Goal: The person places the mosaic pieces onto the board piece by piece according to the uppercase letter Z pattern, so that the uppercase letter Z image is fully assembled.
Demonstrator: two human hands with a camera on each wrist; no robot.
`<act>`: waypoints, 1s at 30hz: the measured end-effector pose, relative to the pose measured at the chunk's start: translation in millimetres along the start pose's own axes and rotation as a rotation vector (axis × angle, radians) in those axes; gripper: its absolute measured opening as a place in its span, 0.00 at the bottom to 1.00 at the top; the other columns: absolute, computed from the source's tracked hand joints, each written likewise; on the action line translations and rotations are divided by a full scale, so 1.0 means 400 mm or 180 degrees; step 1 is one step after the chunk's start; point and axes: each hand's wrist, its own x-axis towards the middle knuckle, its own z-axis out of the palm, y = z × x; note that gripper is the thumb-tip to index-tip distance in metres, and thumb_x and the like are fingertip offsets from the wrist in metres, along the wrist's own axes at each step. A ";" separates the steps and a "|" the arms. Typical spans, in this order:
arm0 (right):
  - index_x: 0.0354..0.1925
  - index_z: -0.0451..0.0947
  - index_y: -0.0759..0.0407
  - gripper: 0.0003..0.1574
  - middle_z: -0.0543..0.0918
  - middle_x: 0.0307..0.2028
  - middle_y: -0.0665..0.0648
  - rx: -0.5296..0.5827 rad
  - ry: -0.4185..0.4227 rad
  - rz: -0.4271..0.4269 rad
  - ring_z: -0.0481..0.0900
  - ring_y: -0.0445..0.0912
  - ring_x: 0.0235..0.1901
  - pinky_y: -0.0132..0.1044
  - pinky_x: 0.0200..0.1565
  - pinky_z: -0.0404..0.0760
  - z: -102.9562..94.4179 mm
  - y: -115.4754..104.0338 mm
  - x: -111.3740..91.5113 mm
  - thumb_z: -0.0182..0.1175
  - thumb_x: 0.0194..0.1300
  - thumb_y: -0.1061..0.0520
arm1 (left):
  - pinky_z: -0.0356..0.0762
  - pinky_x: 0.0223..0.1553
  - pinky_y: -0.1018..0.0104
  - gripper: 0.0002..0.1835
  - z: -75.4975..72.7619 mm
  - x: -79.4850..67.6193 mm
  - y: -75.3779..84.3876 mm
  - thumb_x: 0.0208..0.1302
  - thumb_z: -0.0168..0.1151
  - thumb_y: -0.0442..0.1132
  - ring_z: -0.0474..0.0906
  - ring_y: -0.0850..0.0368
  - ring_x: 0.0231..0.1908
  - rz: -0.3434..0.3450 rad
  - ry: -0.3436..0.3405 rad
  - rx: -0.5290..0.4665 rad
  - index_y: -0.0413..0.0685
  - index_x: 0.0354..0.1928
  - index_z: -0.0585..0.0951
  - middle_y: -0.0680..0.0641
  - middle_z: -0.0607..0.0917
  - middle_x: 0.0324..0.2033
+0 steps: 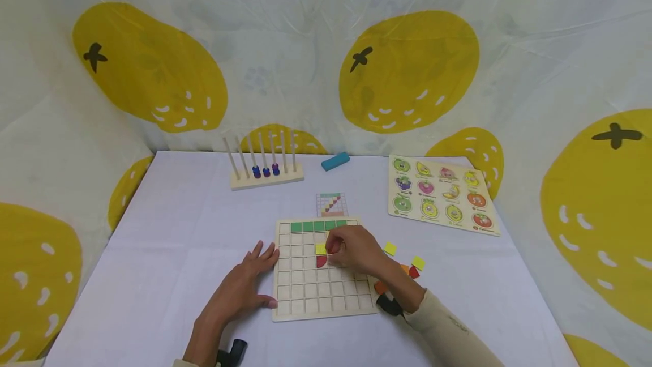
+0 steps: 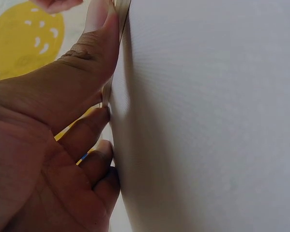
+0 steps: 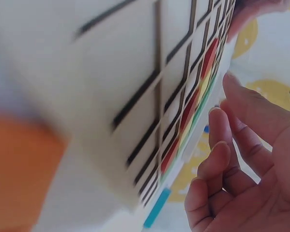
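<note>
Five green squares [image 1: 318, 226] line the top of the board [image 1: 310, 290]. The left hand [image 1: 243, 286], fingers spread, touches its left edge; the right hand [image 1: 359, 248], fingers bent, grip unclear, is beside a red piece [image 1: 321, 261] near its middle.

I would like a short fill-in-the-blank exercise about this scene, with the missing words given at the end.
In the head view:
1. The left hand touches the board at its ____ edge.
2. The visible square tiles in its top row are all ____.
3. Directly below the board's fully visible yellow tile, beside the right hand, lies a ____ piece.
4. Beads sit on exactly ____ rods of the bead rack.

Missing words: left; green; red; three.
</note>
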 end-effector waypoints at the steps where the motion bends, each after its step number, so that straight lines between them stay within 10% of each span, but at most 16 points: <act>1: 0.38 0.87 0.48 0.11 0.83 0.29 0.44 0.0012 0.0029 0.0051 0.77 0.42 0.33 0.35 0.38 0.76 -0.007 0.006 -0.005 0.80 0.58 0.58 | 0.62 0.77 0.33 0.63 0.000 -0.001 0.000 0.34 0.92 0.46 0.50 0.43 0.85 -0.0002 0.0000 0.0000 0.54 0.79 0.70 0.52 0.65 0.81; 19: 0.42 0.87 0.52 0.15 0.86 0.36 0.50 -0.0143 0.0512 0.0770 0.74 0.45 0.31 0.34 0.35 0.74 -0.131 0.194 -0.114 0.81 0.57 0.58 | 0.63 0.77 0.33 0.62 -0.005 -0.005 -0.002 0.35 0.91 0.47 0.52 0.41 0.84 0.0114 0.0023 0.0035 0.51 0.78 0.71 0.50 0.67 0.80; 30: 0.43 0.87 0.51 0.15 0.84 0.38 0.51 -0.0316 0.0292 0.1185 0.77 0.48 0.38 0.38 0.40 0.77 -0.146 0.236 -0.128 0.80 0.59 0.54 | 0.62 0.77 0.33 0.63 -0.008 -0.004 0.000 0.35 0.91 0.47 0.51 0.42 0.85 0.0105 -0.0004 0.0017 0.51 0.79 0.70 0.49 0.66 0.80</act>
